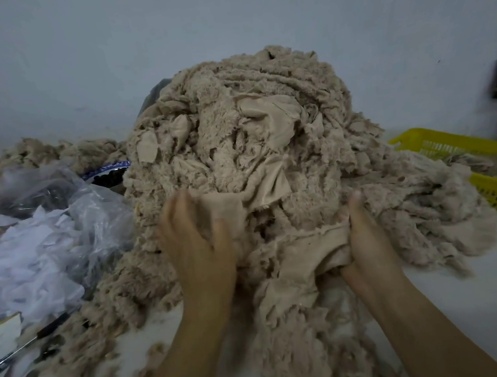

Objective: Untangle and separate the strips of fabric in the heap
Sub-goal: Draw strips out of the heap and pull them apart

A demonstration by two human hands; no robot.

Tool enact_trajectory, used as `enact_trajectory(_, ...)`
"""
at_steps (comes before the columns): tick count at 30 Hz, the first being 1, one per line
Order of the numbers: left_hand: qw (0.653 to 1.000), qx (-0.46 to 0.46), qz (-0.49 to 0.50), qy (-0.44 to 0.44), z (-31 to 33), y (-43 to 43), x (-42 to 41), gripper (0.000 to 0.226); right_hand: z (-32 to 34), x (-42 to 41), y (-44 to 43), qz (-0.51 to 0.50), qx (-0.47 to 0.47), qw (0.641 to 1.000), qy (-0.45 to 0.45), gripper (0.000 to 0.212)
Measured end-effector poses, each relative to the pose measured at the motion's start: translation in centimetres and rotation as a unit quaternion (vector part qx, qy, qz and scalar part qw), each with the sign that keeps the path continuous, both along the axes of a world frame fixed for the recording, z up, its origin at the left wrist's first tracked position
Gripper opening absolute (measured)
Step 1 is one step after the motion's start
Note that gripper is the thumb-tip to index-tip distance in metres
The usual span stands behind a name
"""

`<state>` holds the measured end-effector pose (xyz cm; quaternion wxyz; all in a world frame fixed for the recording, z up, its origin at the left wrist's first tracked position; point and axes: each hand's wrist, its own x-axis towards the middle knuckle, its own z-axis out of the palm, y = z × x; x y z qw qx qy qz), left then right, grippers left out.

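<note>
One huge heap of fuzzy beige fabric strips (250, 132) fills the middle of the white table (486, 300), right in front of the person. The left hand (197, 243) has its fingers curled into a smooth piece low on the heap, and the right hand (367, 236) grips a strip at the near edge. The yellow basket (453, 146) on the right holds more beige strips. On the left there's a clear plastic bag (89, 212) with white scraps (23, 263), and behind it a blue-rimmed bowl (108, 168) of something dark.
</note>
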<state>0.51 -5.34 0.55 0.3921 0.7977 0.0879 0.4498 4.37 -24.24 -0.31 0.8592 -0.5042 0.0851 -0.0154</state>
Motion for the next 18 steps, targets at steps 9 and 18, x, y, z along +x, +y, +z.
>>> enact_trajectory(9,0.945,0.086,-0.290,0.127,-2.3,-3.6,-0.1,0.028,-0.4,-1.0,1.2,-0.008,-0.162,0.980,-0.116,0.048)
enact_trajectory(18,0.807,-0.389,-0.414,0.160,-1.4,-2.0,0.1,0.031,-2.1,-1.7,3.2,0.178,-0.294,0.925,-0.163,0.048)
